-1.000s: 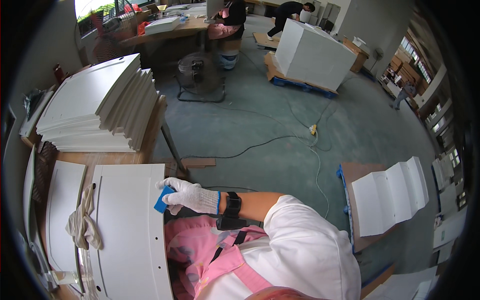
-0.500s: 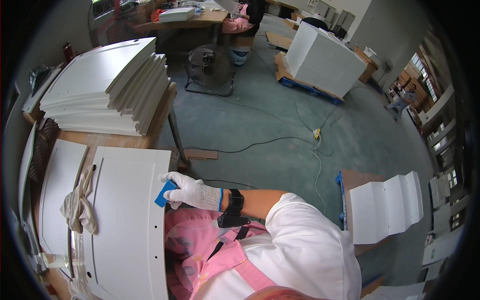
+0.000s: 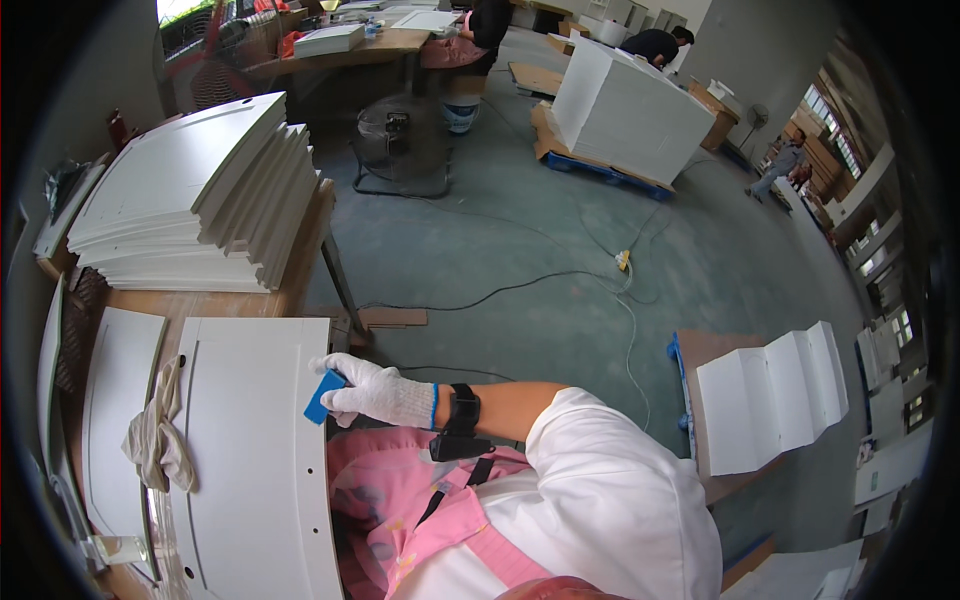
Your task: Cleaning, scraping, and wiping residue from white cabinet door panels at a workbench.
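Note:
My right hand (image 3: 375,392), in a white knitted glove with a blue cuff, grips a small blue rectangular block (image 3: 325,396). Fingers and thumb close around the block, which rests at the right edge of a white panel (image 3: 255,440) with a recessed border and small dark holes. The panel lies flat on the wooden table (image 3: 150,300). On its left part is a crumpled beige cloth (image 3: 160,430), partly over the gap to a second white panel (image 3: 115,410). My left hand is out of sight.
A tall stack of white panels (image 3: 180,190) stands at the table's far end. Beyond are a floor fan (image 3: 395,145), a worker at another table (image 3: 350,45), and a large white stack (image 3: 630,115) on a blue pallet. Cables (image 3: 500,290) cross the floor; folded white boards (image 3: 770,400) lie right.
The view has shifted slightly, so the table and panels sit lower in it. My right hand still holds the blue block at the panel's edge. A distant person at the right has moved.

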